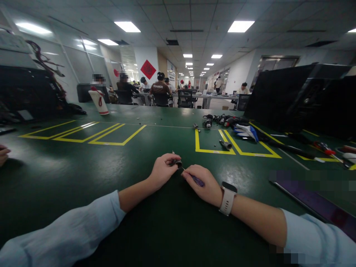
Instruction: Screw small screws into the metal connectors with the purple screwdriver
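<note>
Fingers of my left hand are closed around a small dark metal cylindrical part, its round open end turned toward my other hand. My right hand, with a watch on the wrist, grips a screwdriver by its purple handle. The screwdriver's thin shaft points at the metal part; whether the tip touches it I cannot tell. Both hands are low over the green table. A similar metal cylindrical part lies beyond my right hand, and a smaller metal piece sits farther back.
Yellow tape outlines mark the table. At the right are a blue-and-white glove, dark cables, a red-handled tool and a flat purple-screened device. A white cup stands back left. Another person's hand shows at the left edge.
</note>
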`<move>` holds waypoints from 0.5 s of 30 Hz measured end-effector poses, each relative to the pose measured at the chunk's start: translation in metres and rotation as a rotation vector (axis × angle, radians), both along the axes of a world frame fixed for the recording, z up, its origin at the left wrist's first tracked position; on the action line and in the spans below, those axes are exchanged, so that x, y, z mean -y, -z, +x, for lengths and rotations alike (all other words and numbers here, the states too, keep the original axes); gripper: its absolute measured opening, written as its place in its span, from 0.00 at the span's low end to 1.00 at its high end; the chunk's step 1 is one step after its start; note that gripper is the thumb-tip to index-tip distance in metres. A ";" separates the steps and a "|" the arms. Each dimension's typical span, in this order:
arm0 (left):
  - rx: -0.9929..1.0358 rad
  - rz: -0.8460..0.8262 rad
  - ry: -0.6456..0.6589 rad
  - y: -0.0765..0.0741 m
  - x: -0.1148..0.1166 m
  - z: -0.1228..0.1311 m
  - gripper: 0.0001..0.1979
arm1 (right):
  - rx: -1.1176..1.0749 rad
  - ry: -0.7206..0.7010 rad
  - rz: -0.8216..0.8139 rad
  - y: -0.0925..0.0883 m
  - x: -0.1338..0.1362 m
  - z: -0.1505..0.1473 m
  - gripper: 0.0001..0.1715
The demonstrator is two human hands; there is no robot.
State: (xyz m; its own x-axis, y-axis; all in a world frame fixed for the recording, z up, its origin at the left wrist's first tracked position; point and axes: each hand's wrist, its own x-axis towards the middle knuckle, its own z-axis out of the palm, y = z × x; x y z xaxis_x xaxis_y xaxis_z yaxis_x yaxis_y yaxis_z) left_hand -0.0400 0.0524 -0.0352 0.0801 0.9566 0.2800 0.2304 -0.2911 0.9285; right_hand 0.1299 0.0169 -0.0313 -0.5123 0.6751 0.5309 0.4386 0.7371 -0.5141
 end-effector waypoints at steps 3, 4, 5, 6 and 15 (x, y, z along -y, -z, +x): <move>0.013 0.013 -0.014 0.001 0.000 0.000 0.14 | -0.003 0.012 -0.002 0.000 0.000 0.000 0.10; 0.014 0.014 -0.015 0.001 -0.001 0.000 0.15 | -0.003 0.016 -0.004 0.000 0.000 0.000 0.10; 0.015 0.015 -0.013 0.001 -0.001 0.000 0.15 | -0.001 0.018 -0.006 0.000 0.000 0.000 0.10; 0.014 0.018 -0.009 0.001 -0.001 -0.001 0.15 | 0.000 0.020 -0.008 0.000 0.000 0.000 0.11; 0.091 -0.070 0.006 0.002 -0.001 0.000 0.15 | -0.037 -0.029 -0.004 0.000 -0.001 0.001 0.10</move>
